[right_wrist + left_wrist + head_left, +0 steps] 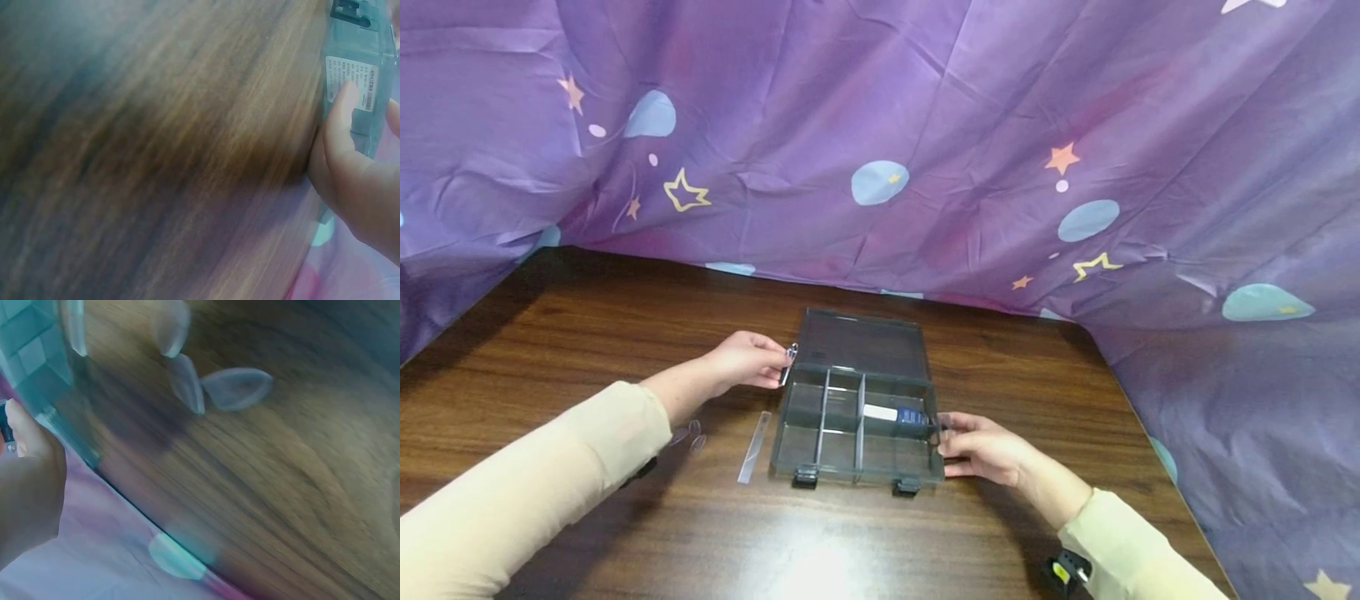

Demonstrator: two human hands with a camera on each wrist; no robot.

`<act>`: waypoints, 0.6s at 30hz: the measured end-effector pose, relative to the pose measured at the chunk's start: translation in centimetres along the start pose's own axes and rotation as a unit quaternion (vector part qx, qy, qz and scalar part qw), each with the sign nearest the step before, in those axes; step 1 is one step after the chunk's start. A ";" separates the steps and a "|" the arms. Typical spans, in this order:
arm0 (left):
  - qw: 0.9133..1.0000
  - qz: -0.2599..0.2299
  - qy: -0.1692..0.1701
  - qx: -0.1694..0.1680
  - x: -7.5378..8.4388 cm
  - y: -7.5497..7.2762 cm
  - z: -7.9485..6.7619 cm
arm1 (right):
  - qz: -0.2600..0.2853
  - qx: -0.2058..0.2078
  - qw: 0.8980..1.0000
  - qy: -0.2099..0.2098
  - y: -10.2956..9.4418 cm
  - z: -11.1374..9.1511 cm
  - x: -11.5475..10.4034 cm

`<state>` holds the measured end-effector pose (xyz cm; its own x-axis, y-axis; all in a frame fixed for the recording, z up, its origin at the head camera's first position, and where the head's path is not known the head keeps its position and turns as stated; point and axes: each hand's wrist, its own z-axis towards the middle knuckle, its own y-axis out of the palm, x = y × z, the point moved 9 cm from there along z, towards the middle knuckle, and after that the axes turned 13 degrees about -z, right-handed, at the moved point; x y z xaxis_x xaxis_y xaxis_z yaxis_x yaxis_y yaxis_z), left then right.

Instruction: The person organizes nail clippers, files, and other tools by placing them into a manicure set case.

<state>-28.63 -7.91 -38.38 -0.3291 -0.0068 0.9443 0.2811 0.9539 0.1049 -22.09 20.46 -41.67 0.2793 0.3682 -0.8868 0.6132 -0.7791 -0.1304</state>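
Note:
A transparent grey compartment box (898, 454) lies on the table with its lid (861, 342) swung back. Inside its upper right compartment is a small bottle (912, 416) with a white cap and dark blue body. My left hand (747, 360) pinches a small silver nail clipper (787, 367) beside the box's left edge, near the lid hinge. On the box's right side, my right hand (988, 450) grips the wall. In the right wrist view its thumb (342, 119) presses by a white printed label (369, 87).
Left of the box lies a clear flat strip (754, 447). Several clear oval pieces (237, 387) rest on the wood table (700, 533) under the left forearm. Two dark latches (805, 477) stick out at the box's front. A purple patterned cloth (805, 125) hangs behind the table.

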 end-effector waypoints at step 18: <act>0.999 -0.015 -0.005 -0.039 0.0 4.9 1.0 | 0.000 -0.001 1.000 -0.006 0.1 -0.1 -0.1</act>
<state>-28.17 -2.91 -38.18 -0.3479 -0.0316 0.9370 0.3408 0.9268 0.1578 -22.02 20.40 -41.56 0.2702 0.3617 -0.8923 0.6143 -0.7784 -0.1295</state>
